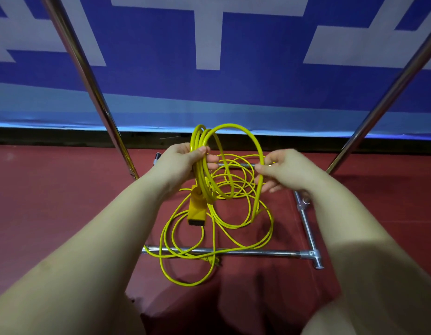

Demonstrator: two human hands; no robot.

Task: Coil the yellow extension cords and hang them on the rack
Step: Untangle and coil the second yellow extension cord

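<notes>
My left hand (185, 160) grips several loops of a yellow extension cord (202, 151) bunched together. The cord's yellow socket block (197, 211) hangs below that hand. My right hand (282, 170) pinches the strand of a wide new loop (259, 155) that arcs over from the bundle. The rest of the yellow cord lies in loose tangled loops (217, 238) on the red floor, draped over the rack's base. The metal rack's two slanted chrome uprights rise at the left (89, 83) and the right (383, 100).
The rack's low chrome base bar (258, 253) runs across in front of me, joined to a side bar (306, 221) at the right. A blue and white banner (209, 56) covers the wall behind. Red floor (52, 201) spreads to both sides.
</notes>
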